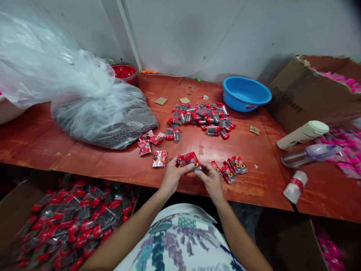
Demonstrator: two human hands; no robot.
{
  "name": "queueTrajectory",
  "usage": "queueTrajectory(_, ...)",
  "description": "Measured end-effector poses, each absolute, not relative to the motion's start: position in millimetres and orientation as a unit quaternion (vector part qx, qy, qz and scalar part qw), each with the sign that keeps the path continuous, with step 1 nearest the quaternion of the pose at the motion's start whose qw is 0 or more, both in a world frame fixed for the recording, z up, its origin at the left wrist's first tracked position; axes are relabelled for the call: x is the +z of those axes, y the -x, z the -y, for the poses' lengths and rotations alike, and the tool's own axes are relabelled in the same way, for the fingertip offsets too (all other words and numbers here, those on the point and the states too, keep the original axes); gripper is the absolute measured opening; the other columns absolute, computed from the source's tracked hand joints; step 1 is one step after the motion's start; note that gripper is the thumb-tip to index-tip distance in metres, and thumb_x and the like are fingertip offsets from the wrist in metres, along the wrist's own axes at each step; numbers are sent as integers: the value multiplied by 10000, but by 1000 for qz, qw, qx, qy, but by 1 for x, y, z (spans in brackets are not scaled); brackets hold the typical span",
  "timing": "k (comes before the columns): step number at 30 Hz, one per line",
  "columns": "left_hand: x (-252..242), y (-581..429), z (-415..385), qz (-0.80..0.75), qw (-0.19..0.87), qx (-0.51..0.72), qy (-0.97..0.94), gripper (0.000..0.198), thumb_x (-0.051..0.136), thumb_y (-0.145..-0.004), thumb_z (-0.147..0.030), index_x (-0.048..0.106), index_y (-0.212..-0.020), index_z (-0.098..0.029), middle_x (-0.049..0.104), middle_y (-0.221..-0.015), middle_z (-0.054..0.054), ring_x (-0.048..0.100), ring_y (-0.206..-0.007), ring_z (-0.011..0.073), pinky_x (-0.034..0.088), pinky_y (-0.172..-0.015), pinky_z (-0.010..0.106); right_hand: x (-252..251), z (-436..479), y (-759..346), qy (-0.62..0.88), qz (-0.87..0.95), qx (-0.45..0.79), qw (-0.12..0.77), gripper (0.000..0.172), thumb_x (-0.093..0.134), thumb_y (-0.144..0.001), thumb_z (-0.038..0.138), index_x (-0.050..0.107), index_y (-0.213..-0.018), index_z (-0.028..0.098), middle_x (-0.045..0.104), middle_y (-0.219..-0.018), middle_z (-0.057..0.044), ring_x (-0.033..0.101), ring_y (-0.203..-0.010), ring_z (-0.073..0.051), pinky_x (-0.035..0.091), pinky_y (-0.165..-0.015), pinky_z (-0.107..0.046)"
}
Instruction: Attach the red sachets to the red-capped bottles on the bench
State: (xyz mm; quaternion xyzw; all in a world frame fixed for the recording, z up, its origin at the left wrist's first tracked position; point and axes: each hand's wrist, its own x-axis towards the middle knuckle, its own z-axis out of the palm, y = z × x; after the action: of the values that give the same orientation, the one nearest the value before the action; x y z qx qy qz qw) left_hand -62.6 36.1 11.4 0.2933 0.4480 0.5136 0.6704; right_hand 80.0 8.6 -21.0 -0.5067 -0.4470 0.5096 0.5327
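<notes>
Both hands meet over the table's front edge. My left hand [174, 174] is closed on red printed packets [189, 159], its thumb lying across them. My right hand [211, 179] pinches the right end of the same packets. To the right of it lie several red packets with grey contents [234, 167]. On the left side are red and white cards [159, 159], some in small stacks. Farther back is a pile of small clear containers with red caps and dark contents [201, 117].
A large plastic bag of dark beads [104, 116] fills the left. At the back right stand a blue basin [247, 94] and a cardboard box [293, 94]. A flask [303, 134], a clear bottle [307, 155] and a roll [295, 186] lie right. Below left, a box holds red-capped containers [81, 214].
</notes>
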Motion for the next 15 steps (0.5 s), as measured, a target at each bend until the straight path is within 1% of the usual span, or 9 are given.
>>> queueTrajectory(2,11,60,-35,-438,691,505,-275,450,822,-582,-200,657,-995,-130,716,-893,59,664,-779,168,520,-785,305,-22,-8,-86,526,462,484,526,307,711,-717,319,677,-1003,214,659,-964,-32,604,-859,-184,489,-791,-311)
queueTrajectory(5,12,66,-38,-421,742,479,-207,400,776,-654,-213,632,-1019,-133,716,-931,99,682,-799,207,536,-770,354,-21,-3,-115,571,456,449,515,385,664,-747,375,652,-1092,204,667,-1011,-56,616,-895,-207,485,-813,-345)
queueTrajectory(7,11,75,-42,-418,760,465,-176,316,745,-687,-195,635,-975,-125,715,-949,121,685,-815,215,536,-768,349,-18,0,-145,645,457,371,488,438,627,-760,429,641,-1127,190,665,-1030,-79,616,-909,-232,481,-813,-374)
queueTrajectory(8,11,81,-44,-419,761,463,-173,282,737,-693,-181,639,-951,-123,714,-959,124,684,-818,207,533,-763,330,-16,2,-161,692,471,312,449,455,610,-763,451,643,-1131,186,652,-1056,-92,608,-920,-246,475,-811,-387)
queueTrajectory(10,8,91,-48,-425,752,469,-182,259,734,-699,-166,647,-940,-125,715,-963,114,678,-795,179,526,-736,281,-10,1,-186,767,507,206,335,471,597,-761,468,648,-1142,197,617,-1105,-111,593,-924,-271,458,-809,-419)
queueTrajectory(11,7,96,-49,-429,745,475,-187,259,739,-698,-169,651,-938,-127,717,-946,105,673,-767,164,520,-715,260,-6,-2,-191,787,515,160,300,498,591,-762,475,633,-1174,198,593,-1135,-123,587,-927,-281,453,-805,-430)
queueTrajectory(12,5,99,-51,-432,738,482,-192,258,743,-696,-175,655,-933,-126,720,-925,97,666,-737,151,514,-694,243,-3,-6,-190,794,521,126,287,508,578,-772,481,624,-1188,194,576,-1151,-134,582,-934,-286,449,-808,-436)
queueTrajectory(14,3,104,-53,-435,723,501,-193,236,754,-679,-176,661,-889,-121,722,-879,86,652,-692,132,504,-665,222,3,-17,-168,764,547,124,319,463,528,-818,480,642,-1148,176,583,-1124,-139,581,-946,-275,449,-823,-423)
queueTrajectory(15,2,105,-53,-436,715,513,-188,220,758,-666,-167,662,-858,-119,721,-859,81,649,-687,129,504,-666,220,5,-23,-148,725,568,161,354,421,498,-847,467,663,-1093,169,606,-1073,-128,587,-936,-255,454,-828,-400)
